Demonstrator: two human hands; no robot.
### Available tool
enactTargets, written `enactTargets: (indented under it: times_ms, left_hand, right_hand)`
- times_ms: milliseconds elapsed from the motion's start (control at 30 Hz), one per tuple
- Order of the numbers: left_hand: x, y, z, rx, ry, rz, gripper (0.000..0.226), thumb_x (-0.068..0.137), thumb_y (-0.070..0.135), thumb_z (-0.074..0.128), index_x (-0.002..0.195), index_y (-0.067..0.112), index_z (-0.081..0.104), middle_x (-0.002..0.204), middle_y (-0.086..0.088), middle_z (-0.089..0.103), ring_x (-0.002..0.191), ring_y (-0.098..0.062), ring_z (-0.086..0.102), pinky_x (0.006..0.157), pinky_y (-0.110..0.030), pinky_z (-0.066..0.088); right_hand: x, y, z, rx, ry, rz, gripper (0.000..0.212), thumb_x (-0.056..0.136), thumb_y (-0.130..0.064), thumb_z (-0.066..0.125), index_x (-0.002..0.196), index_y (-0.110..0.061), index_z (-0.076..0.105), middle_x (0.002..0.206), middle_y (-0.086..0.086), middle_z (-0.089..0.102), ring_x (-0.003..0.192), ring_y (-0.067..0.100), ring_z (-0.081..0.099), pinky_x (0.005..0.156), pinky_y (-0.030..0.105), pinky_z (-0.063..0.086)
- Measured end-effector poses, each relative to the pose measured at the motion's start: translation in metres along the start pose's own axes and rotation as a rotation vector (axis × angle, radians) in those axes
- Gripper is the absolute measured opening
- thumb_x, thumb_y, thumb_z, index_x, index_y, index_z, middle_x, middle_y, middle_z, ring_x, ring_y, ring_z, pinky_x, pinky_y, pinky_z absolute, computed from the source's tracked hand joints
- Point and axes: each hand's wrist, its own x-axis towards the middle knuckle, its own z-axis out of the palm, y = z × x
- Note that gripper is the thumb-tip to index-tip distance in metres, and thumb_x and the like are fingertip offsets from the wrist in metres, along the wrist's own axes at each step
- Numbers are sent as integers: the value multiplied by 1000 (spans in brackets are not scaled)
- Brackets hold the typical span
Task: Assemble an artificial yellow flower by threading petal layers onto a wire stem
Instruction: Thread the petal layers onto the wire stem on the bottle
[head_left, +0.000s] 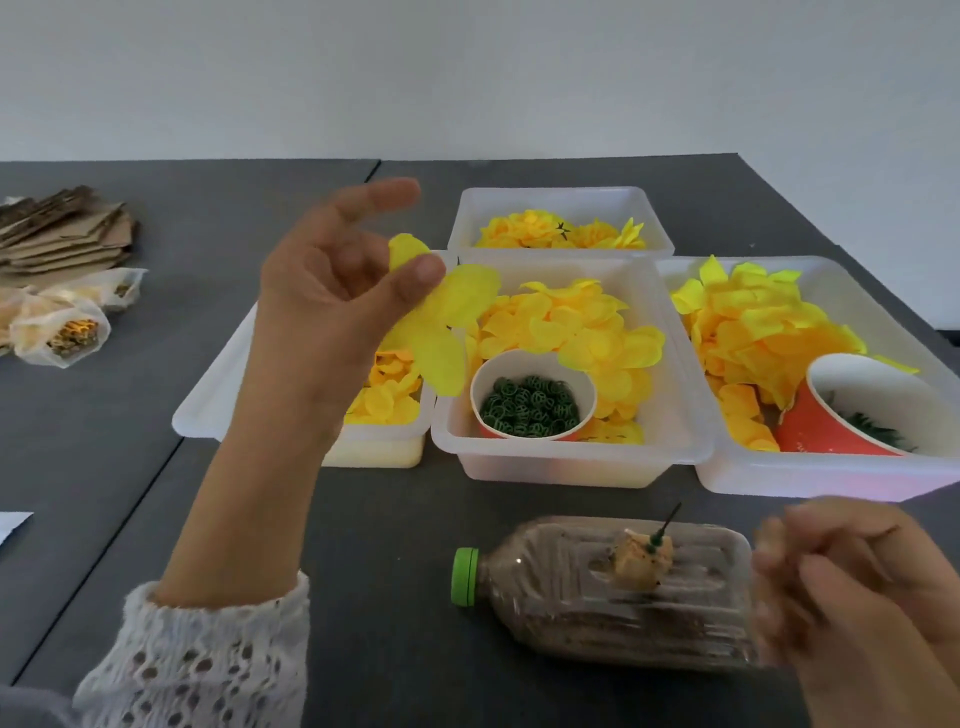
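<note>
Left hand pinches a yellow petal layer between thumb and fingers, raised for threading. Right hand, blurred, fingers curled, apparently grips the wire stem beside the bottle.

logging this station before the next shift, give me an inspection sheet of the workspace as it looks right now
surface: dark grey table, seams between its panels
job's things: four white bins of yellow petals; middle bin holds a cup of green rings; right bin holds a tilted orange cup; bottle lies on its side with a green stem stuck in a lump on it
clutter: cardboard pieces, plastic bags, far left
grippers: left hand pinches a yellow petal layer; right hand blurred, fingers curled, by the bottle's base
cables: nothing seen
surroundings: plain white wall
</note>
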Motion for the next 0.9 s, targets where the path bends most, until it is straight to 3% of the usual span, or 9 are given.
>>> enactTargets:
  times_ms: [33, 67, 133, 200, 333, 433, 567, 733, 900]
  left_hand:
    - [-7, 8, 10, -88, -59, -29, 43, 75, 35, 77, 117, 31, 66, 68, -8, 52, 62, -22, 48, 60, -27, 44]
    - [-14, 14, 20, -143, -117, -58, 42, 74, 34, 77, 115, 32, 67, 66, -1, 52, 60, -15, 49, 56, -23, 43]
    - [-29, 22, 42, -168, -211, -96, 41, 73, 33, 77, 113, 33, 68, 65, 2, 49, 57, -12, 46, 49, -18, 38]
    - [-43, 26, 64, -139, -266, -121, 43, 73, 31, 81, 114, 32, 67, 65, -4, 47, 56, -22, 42, 49, -20, 35]
    - [-65, 27, 92, -98, -270, -182, 39, 73, 31, 78, 111, 34, 67, 70, -16, 53, 59, -29, 50, 49, -29, 40]
    - [-73, 24, 98, -94, -258, -219, 34, 76, 35, 73, 110, 37, 67, 77, -14, 56, 67, -28, 58, 55, -28, 47]
    - [-82, 23, 94, -171, -342, -305, 39, 78, 30, 72, 116, 37, 65, 86, -12, 61, 80, -36, 66, 64, -43, 57]
    - [-94, 16, 91, -264, -361, -350, 40, 82, 19, 69, 120, 29, 63, 80, 3, 65, 76, -14, 69, 59, -23, 55]
    - [-99, 7, 94, -287, -334, -392, 42, 81, 20, 68, 121, 29, 63, 83, -2, 66, 79, -16, 69, 61, -26, 56]
  right_hand:
    - [-1, -4, 12, -456, 107, -145, 29, 86, 3, 44, 94, -12, 66, 82, 17, 63, 58, 28, 58, 52, 27, 49]
    - [4, -8, 25, -708, 126, -205, 21, 81, -14, 55, 96, -23, 67, 82, 6, 65, 58, 22, 57, 48, 23, 47]
    - [16, -16, 53, -921, -9, -175, 36, 76, -48, 55, 109, -34, 60, 94, -3, 65, 68, 14, 59, 57, 20, 49]
    - [26, -17, 60, -965, -122, -84, 43, 75, -63, 47, 105, -35, 59, 93, -8, 65, 76, 13, 60, 65, 19, 49]
    - [38, -20, 58, -965, -113, -118, 34, 83, -55, 55, 73, -23, 59, 65, -5, 59, 60, 5, 56, 57, 16, 45]
    - [37, -23, 48, -877, -59, -50, 36, 83, -48, 59, 73, -14, 64, 66, 5, 64, 66, 22, 65, 63, 35, 55]
    - [34, -25, 40, -812, -38, 31, 28, 83, -46, 61, 70, -23, 67, 62, -1, 64, 62, 14, 63, 57, 21, 52]
    - [28, -18, 38, -692, -54, 128, 15, 80, -38, 59, 73, -33, 71, 69, -7, 70, 65, 4, 66, 59, 13, 50]
    - [28, -12, 35, -699, 23, 157, 27, 73, -49, 56, 80, -27, 71, 73, -2, 70, 66, 6, 65, 60, 16, 51]
